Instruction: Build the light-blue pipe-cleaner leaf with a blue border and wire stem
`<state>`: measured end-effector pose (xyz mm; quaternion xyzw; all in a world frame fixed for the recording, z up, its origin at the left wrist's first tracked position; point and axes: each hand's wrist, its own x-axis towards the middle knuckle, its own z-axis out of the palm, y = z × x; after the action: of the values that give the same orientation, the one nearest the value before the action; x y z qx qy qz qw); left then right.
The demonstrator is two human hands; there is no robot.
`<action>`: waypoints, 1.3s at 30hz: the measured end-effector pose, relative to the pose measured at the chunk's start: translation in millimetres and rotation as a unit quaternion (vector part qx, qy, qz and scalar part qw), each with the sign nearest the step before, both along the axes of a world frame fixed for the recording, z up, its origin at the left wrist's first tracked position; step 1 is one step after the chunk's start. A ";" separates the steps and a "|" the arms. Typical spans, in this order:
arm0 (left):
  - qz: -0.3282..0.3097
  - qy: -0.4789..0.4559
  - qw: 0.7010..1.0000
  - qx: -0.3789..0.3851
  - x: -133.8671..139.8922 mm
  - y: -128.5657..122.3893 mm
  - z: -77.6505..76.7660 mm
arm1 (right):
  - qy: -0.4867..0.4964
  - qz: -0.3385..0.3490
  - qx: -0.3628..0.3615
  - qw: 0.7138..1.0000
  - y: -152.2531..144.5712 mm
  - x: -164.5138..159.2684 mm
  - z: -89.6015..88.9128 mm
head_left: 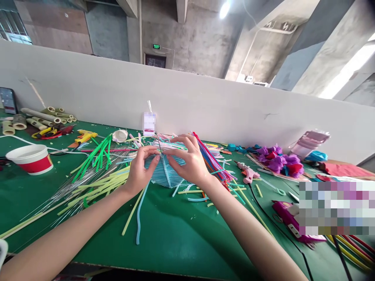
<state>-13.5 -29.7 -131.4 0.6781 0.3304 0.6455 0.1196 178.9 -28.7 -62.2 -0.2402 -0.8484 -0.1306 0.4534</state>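
Observation:
A blue leaf-shaped piece (159,175), made of fuzzy pipe cleaners laid side by side along a central rib, is held just above the table's middle. My left hand (142,169) pinches it by the top of the rib between thumb and fingers. From the other side, my right hand (191,162) pinches the same spot, fingertips almost touching the left ones. A thin dark wire stem (158,141) rises from between the fingertips. The exact contact under the fingers is hidden. One loose light-blue pipe cleaner (138,222) lies below my left hand.
Yellow-green pipe cleaners (101,185) and thin wires spread to the left, near a paper cup (29,160) and a yellow glue gun (84,136). At right lie a pink glue gun (248,171), its cable, purple flowers (275,162) and a magenta pouch (288,218). A white partition (205,105) stands behind.

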 end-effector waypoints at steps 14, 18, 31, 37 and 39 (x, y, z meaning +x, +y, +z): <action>0.012 0.016 1.000 0.004 -0.1 -1.6 2.3 | 0.028 0.009 -0.038 0.999 0.4 -2.5 -11.4; 0.022 0.023 0.999 -0.006 0.2 -2.9 2.9 | 0.024 0.008 -0.061 0.998 -0.5 -2.2 -10.8; 0.048 0.086 0.995 0.020 0.4 -7.2 11.6 | 0.012 0.003 -0.056 0.998 -1.5 -3.2 -10.8; 0.054 0.070 0.996 0.013 0.0 -6.2 11.7 | 0.042 0.018 -0.102 0.994 -6.8 -4.0 -1.6; 0.054 0.067 0.996 0.009 0.0 -6.2 11.7 | 0.070 0.018 -0.125 0.990 -6.0 -3.9 1.2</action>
<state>-13.5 -35.8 -119.7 0.7020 0.3680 0.6071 0.0557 175.0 -34.7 -60.9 -0.2880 -0.8283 0.0016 0.4806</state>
